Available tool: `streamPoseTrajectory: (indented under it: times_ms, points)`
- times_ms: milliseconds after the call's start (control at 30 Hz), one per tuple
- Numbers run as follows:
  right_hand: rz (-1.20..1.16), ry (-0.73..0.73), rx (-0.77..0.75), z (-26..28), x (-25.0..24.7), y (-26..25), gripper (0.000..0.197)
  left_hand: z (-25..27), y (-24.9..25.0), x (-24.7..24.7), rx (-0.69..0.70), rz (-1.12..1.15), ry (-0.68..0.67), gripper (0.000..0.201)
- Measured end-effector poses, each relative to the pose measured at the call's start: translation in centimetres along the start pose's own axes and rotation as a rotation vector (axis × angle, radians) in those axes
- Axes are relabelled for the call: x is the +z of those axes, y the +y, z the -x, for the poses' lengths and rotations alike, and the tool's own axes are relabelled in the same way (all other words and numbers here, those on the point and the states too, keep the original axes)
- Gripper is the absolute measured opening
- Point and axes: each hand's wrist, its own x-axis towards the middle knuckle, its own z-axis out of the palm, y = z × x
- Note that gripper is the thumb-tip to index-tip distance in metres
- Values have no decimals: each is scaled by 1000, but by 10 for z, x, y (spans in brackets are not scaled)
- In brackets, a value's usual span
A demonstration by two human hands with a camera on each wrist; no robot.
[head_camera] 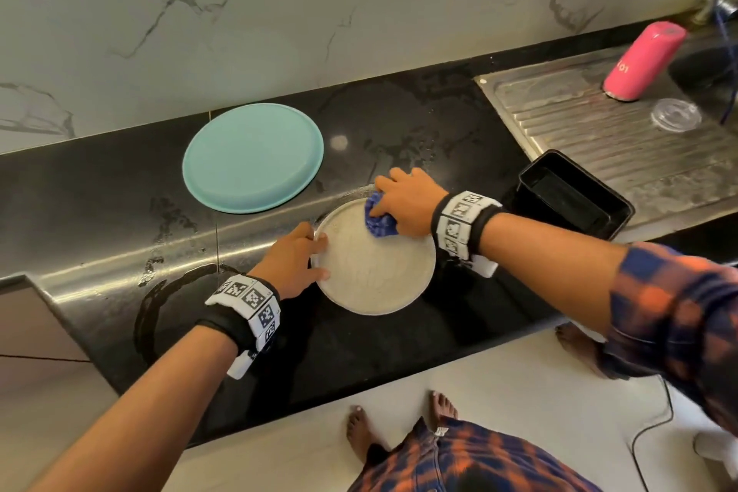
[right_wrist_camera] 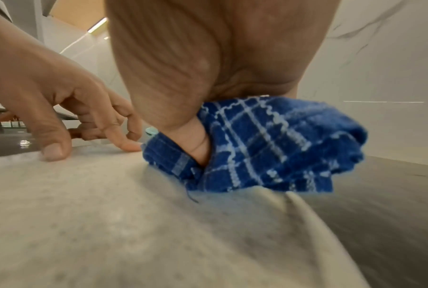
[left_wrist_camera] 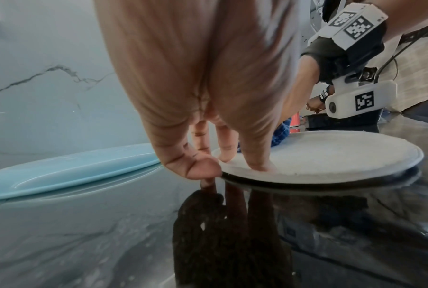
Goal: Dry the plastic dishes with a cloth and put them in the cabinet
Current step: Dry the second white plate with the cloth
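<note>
Light, stiff speckled plate [head_camera: 375, 272], likely slippery on the wet tabletop [head_camera: 120, 188]: left hand [head_camera: 293, 260] pins its rim with straight fingers, right hand [head_camera: 407, 200] clutches the blue checked cloth [head_camera: 379, 222].

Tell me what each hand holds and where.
Right hand grips the bunched blue checked cloth on the speckled white round plate. Left hand holds nothing; its fingertips press the plate's left rim.

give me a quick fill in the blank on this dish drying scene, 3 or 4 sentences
1. The right hand presses a bunched ____ checked cloth onto the speckled plate.
2. The left hand steadies that plate at its ____ edge.
3. The turquoise plate lies upside ____ on the black counter.
4. The pink bottle stands on the steel ____ board.

Missing words: blue; left; down; draining
</note>
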Motion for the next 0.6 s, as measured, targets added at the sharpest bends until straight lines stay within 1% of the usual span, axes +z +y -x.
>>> streamPoseTrajectory:
  times_ms: [133, 233, 367, 433, 500, 600]
  points:
    - [-36, 52, -38, -29, -3, -27, 47, -2, 3, -4, -19, -30, -16, 65]
    - [-46, 45, 16, -32, -4, -28, 44, -1, 6, -3, -47, -46, -18, 65]
    - [-227, -22, 216, -5, -2, -9, 36, 2, 10, -1, -89, -66, -8, 65]
    - [-267, -35, 255, 17, 5, -8, 30, 3, 12, -1, -109, -74, -8, 64]
    - [-276, -49, 252, 41, 14, -19, 32, 2, 14, -1, -117, -82, -10, 64]
    - [-284, -60, 147, 62, 22, -46, 35, 0, 14, -2, -112, -97, -20, 63]
